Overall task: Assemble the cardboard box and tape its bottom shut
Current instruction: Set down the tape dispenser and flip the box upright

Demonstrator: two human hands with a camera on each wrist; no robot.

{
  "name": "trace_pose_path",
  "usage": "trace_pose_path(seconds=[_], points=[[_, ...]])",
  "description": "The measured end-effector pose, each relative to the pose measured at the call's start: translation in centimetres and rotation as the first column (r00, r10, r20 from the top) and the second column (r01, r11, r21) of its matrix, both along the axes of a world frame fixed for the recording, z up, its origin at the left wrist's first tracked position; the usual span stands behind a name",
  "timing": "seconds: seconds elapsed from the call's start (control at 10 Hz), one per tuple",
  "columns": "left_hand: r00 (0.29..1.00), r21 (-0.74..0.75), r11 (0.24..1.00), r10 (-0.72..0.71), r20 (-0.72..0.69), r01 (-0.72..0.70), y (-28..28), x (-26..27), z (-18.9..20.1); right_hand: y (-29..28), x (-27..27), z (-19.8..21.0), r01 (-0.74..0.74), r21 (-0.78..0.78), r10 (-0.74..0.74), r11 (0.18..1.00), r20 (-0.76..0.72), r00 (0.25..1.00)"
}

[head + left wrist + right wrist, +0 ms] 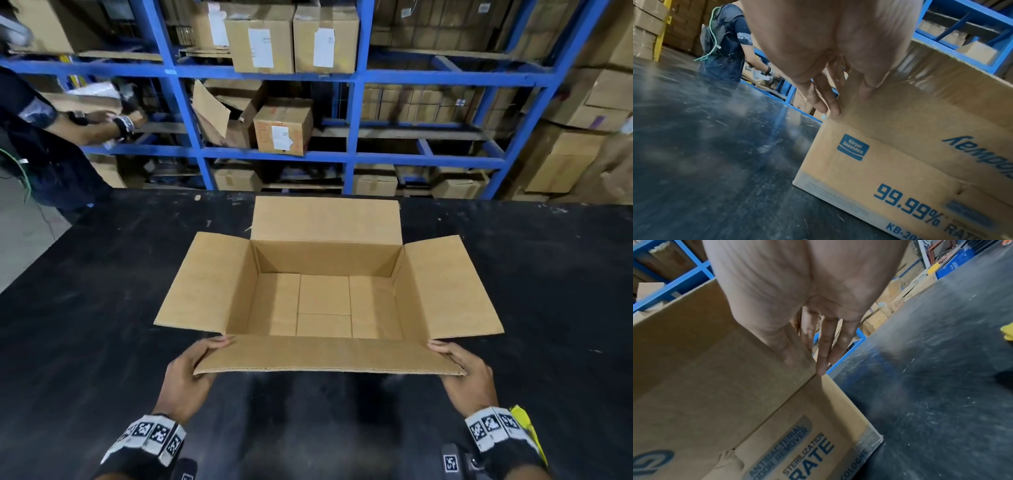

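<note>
A brown cardboard box (pixel 325 298) stands upright on the black table (pixel 102 308), its top flaps spread open and its bottom flaps folded flat inside. My left hand (pixel 191 366) holds the left end of the near flap (pixel 325 354), and my right hand (pixel 462 370) holds its right end. The left wrist view has my fingers (pixel 830 100) lying along the flap above the printed box wall (pixel 890 162). Seen from the right wrist, my fingers (pixel 822 353) reach the flap's corner, and a glossy strip (pixel 867 441) runs along the box's bottom edge.
Blue shelving (pixel 352 75) loaded with cartons stands behind the table. Another person (pixel 51 137) works at the shelves at the far left. A yellow object (pixel 524 425) lies by my right wrist.
</note>
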State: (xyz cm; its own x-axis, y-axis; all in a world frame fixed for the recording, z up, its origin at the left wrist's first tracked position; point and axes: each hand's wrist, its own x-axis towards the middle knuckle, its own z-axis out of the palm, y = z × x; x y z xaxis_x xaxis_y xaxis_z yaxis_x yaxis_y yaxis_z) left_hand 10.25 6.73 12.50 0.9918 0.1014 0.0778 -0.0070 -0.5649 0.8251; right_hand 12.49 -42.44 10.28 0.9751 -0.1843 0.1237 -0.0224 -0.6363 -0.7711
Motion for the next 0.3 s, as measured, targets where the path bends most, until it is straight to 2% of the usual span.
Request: trace_pose_path(seconds=[0.1, 0.2, 0.3], points=[[0.999, 0.036, 0.998, 0.045, 0.018, -0.045, 0.6, -0.2, -0.1, 0.1, -0.6, 0.6, 0.015, 0.063, -0.012, 0.998, -0.042, 0.999], [0.985, -0.082, 0.982, 0.167, -0.033, -0.169, 1.5, -0.7, -1.1, -0.7, -1.5, 0.5, 0.079, 0.125, -0.067, 0.989, -0.096, 0.993], [0.948, -0.113, 0.944, 0.298, -0.111, -0.310, 2.3, -3.0, -2.1, -1.9, -3.3, -0.6, 0.155, 0.240, -0.121, 0.958, -0.147, 0.982]])
